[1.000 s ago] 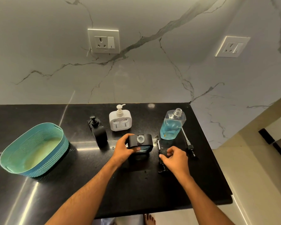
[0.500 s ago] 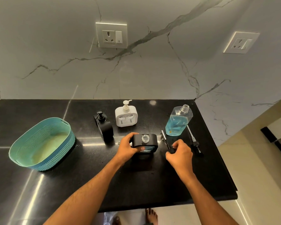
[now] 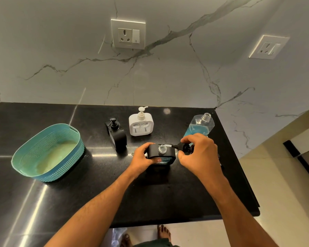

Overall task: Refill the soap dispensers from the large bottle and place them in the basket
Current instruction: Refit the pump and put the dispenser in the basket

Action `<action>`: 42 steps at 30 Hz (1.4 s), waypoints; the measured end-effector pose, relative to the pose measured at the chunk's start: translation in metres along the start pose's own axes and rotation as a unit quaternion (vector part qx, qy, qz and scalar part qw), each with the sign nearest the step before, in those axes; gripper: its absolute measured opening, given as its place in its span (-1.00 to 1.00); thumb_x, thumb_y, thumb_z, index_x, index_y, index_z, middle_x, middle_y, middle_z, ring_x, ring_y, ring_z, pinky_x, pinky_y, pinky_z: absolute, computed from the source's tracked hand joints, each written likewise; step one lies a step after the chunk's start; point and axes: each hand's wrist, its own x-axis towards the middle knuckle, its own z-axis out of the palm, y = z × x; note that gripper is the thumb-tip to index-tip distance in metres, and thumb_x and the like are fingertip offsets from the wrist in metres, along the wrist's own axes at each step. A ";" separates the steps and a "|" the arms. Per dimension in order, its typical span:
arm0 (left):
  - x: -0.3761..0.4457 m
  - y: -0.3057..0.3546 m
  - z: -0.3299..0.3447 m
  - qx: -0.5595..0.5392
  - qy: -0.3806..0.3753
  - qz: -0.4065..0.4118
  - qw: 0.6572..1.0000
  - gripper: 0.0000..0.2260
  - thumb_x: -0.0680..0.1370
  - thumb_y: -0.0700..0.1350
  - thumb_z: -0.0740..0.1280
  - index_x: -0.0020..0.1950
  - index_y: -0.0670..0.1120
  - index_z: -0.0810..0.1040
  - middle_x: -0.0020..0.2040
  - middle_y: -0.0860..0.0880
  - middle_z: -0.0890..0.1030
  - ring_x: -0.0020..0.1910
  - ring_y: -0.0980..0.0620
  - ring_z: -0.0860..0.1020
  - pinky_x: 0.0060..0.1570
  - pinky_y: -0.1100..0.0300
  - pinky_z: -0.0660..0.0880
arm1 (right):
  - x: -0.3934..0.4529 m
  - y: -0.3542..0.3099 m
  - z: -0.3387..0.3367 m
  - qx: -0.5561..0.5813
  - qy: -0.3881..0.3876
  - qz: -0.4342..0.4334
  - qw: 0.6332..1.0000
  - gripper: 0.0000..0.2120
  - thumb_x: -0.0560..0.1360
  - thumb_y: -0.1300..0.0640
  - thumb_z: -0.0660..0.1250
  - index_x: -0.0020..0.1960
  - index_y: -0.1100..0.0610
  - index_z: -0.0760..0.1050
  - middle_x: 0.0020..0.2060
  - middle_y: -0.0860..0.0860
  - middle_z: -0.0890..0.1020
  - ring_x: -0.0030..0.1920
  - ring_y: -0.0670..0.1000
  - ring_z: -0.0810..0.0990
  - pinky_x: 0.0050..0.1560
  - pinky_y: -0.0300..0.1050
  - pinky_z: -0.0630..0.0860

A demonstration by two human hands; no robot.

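My left hand [image 3: 142,159] grips a black square soap dispenser [image 3: 163,152] standing on the black counter [image 3: 150,196], its clear neck uncapped. Right beside that neck my right hand [image 3: 198,154] pinches a black pump head [image 3: 181,147], lifted off the counter. The large clear bottle [image 3: 200,126] with blue liquid stands uncapped behind my right hand. Further back stand a small black dispenser [image 3: 117,135] and a white dispenser [image 3: 141,124], both with pumps on. The teal basket [image 3: 43,172] sits at the left with nothing in it.
A marble wall with two sockets [image 3: 128,34] [image 3: 268,47] rises behind the counter. The counter's right edge drops to a tiled floor. A small metal part lies on the counter just left of my left hand, mostly hidden.
My right hand has picked the black pump head up from the counter and carried it up to the open dispenser's neck. My left hand kept its hold.
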 end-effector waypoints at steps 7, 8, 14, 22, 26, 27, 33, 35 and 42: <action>0.000 -0.002 0.001 -0.002 0.002 0.010 1.000 -0.48 0.31 -0.23 0.68 0.14 0.14 0.61 0.11 0.09 0.70 0.16 0.11 0.65 0.27 0.05 0.59 | 0.015 -0.014 0.006 -0.022 -0.051 -0.012 0.998 -0.70 0.35 0.11 0.56 0.08 0.05 0.67 -0.03 -0.03 0.69 -0.05 -0.07 0.63 0.04 -0.16 0.61; 0.000 -0.002 0.001 -0.003 0.001 0.013 1.000 -0.48 0.30 -0.23 0.68 0.15 0.12 0.61 0.11 0.08 0.70 0.15 0.09 0.65 0.26 0.05 0.59 | 0.019 -0.017 0.009 -0.023 -0.059 -0.017 0.998 -0.69 0.34 0.12 0.54 0.08 0.07 0.67 -0.05 -0.01 0.70 -0.06 -0.05 0.65 0.04 -0.12 0.63; 0.000 -0.003 0.000 0.002 -0.005 0.018 1.000 -0.48 0.31 -0.21 0.68 0.22 0.00 0.62 0.10 0.07 0.70 0.13 0.11 0.65 0.23 0.11 0.59 | 0.038 -0.018 0.044 -0.048 -0.119 -0.045 0.991 -0.72 0.31 0.17 0.54 0.01 0.08 0.64 -0.12 0.00 0.69 -0.10 0.00 0.66 -0.01 -0.05 0.63; 0.000 -0.004 -0.002 -0.001 -0.005 0.026 1.000 -0.47 0.29 -0.12 0.69 0.22 -0.02 0.63 0.10 0.05 0.70 0.13 0.07 0.66 0.24 0.05 0.59 | 0.041 0.000 0.071 -0.045 -0.147 -0.027 0.988 -0.69 0.33 0.02 0.61 0.02 0.05 0.65 -0.11 -0.03 0.64 -0.11 -0.04 0.59 -0.03 -0.10 0.56; 0.001 -0.006 -0.001 -0.008 -0.004 0.025 1.000 -0.45 0.26 -0.07 0.68 0.21 -0.02 0.64 0.11 0.03 0.71 0.14 0.03 0.66 0.25 0.01 0.59 | 0.041 0.004 0.075 -0.041 -0.111 -0.003 0.993 -0.58 0.26 -0.27 0.60 -0.16 0.01 0.54 -0.26 -0.11 0.58 -0.24 -0.12 0.54 -0.21 -0.21 0.45; 0.001 -0.007 -0.001 -0.006 -0.005 0.026 1.000 -0.45 0.26 -0.06 0.68 0.21 -0.02 0.64 0.11 0.04 0.71 0.14 0.03 0.66 0.25 0.01 0.59 | 0.039 0.004 0.076 -0.049 -0.105 -0.001 0.993 -0.53 0.23 -0.33 0.58 -0.18 -0.01 0.50 -0.27 -0.12 0.56 -0.24 -0.12 0.54 -0.23 -0.23 0.41; 0.003 -0.007 0.000 0.003 0.000 0.032 0.999 -0.47 0.28 -0.09 0.70 0.20 0.03 0.63 0.09 0.06 0.70 0.11 0.06 0.65 0.22 0.08 0.58 | 0.023 0.007 0.081 0.018 -0.086 -0.023 0.996 -0.25 0.27 0.04 0.67 0.40 0.09 0.49 0.12 0.01 0.66 0.08 -0.02 0.64 0.17 -0.13 0.58; 0.003 -0.008 0.000 0.004 -0.003 0.034 0.999 -0.48 0.30 -0.11 0.70 0.21 0.01 0.63 0.10 0.06 0.70 0.12 0.08 0.65 0.22 0.12 0.57 | 0.021 0.006 0.082 0.009 -0.075 -0.011 0.997 -0.24 0.28 0.08 0.66 0.41 0.09 0.46 0.08 0.01 0.67 0.05 -0.02 0.65 0.13 -0.24 0.54; 0.004 -0.009 -0.001 0.007 -0.005 0.027 1.000 -0.47 0.30 -0.19 0.69 0.21 -0.04 0.63 0.10 0.04 0.70 0.12 0.10 0.65 0.23 0.13 0.57 | 0.024 0.003 0.077 0.055 -0.079 0.043 0.994 -0.18 0.27 0.13 0.68 0.45 0.08 0.42 -0.05 -0.10 0.58 -0.11 -0.14 0.57 0.08 -0.11 0.63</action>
